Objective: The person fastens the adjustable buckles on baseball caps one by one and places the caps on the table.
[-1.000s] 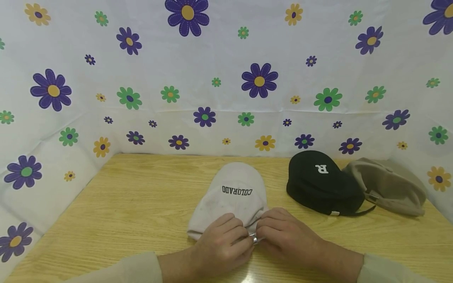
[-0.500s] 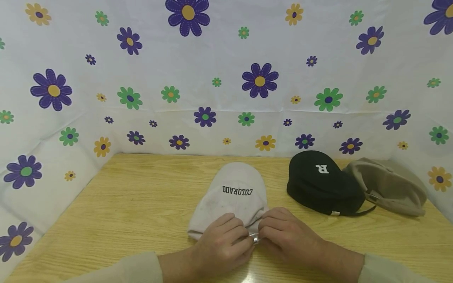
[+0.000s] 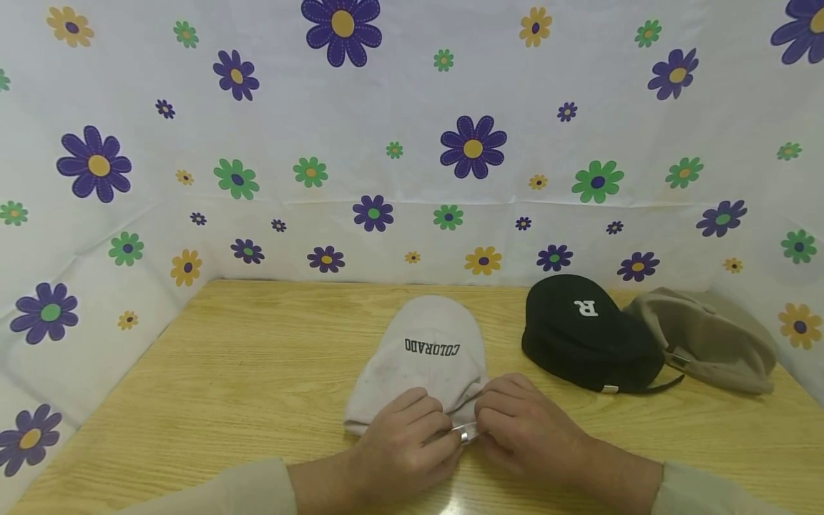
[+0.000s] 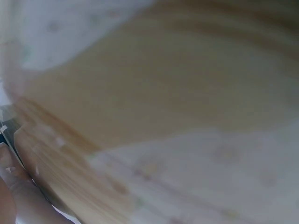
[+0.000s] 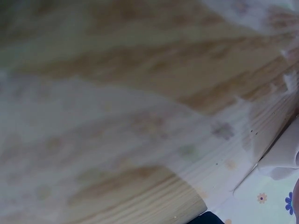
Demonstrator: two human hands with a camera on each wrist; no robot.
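A light beige baseball cap (image 3: 431,372) with dark COLORADO lettering lies in the middle of the table, its back opening toward the person. At its near edge is a strap with a silver metal buckle (image 3: 465,433). My left hand (image 3: 405,447) grips the strap just left of the buckle, fingers curled. To the right, my right hand (image 3: 528,429) pinches the other part of the strap between thumb and fingers. A short piece of strap shows between the two hands. The fingertips hide the rest of it. Both wrist views are mostly blurred.
A black cap (image 3: 579,343) with a white R sits at the right of the wooden table (image 3: 257,357). A brown cap (image 3: 714,336) leans against it at the far right. White flowered cloth (image 3: 399,100) walls the table at the back and sides.
My right hand has slid slightly to the right, away from the left hand, so more of the buckle and strap shows between them. The left hand stays in place.
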